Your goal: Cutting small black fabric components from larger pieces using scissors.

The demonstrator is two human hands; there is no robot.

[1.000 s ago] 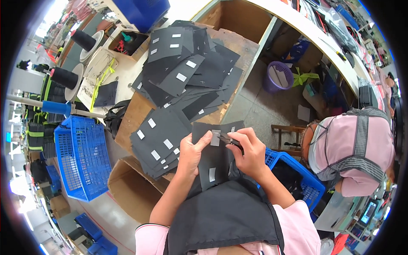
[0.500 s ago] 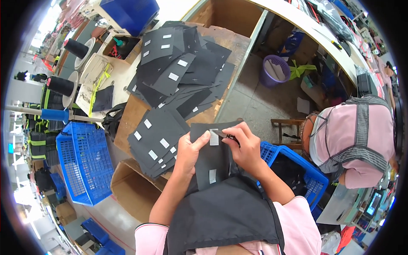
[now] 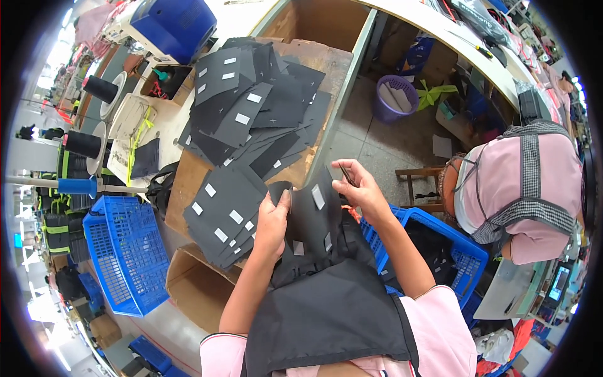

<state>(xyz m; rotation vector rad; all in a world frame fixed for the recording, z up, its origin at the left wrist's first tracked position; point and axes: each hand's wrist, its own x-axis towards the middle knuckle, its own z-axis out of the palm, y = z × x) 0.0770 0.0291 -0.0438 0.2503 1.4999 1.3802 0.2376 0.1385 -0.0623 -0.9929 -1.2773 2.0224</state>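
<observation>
Two hands working a stack of black fabric pieces held above the lap.

The stack of black fabric pieces (image 3: 314, 232), each with a small grey label, stands upright between the hands, just off the table edge and above a black apron (image 3: 326, 314). The left hand (image 3: 273, 220) is closed on the stack's left edge, thumb pressed on the front. The right hand (image 3: 361, 188) pinches a small dark tool (image 3: 347, 174) between thumb and fingertips at the stack's upper right corner. On the wooden table (image 3: 188, 182) to the left lie a neat pile of labelled pieces (image 3: 226, 213) and, further back, a loose heap (image 3: 257, 113). A blue basket (image 3: 440, 245) sits beside the right forearm, another blue basket (image 3: 119, 251) on the far left, and a cardboard box (image 3: 201, 289) below the table. A person in pink (image 3: 521, 188) bends over at the right.
</observation>
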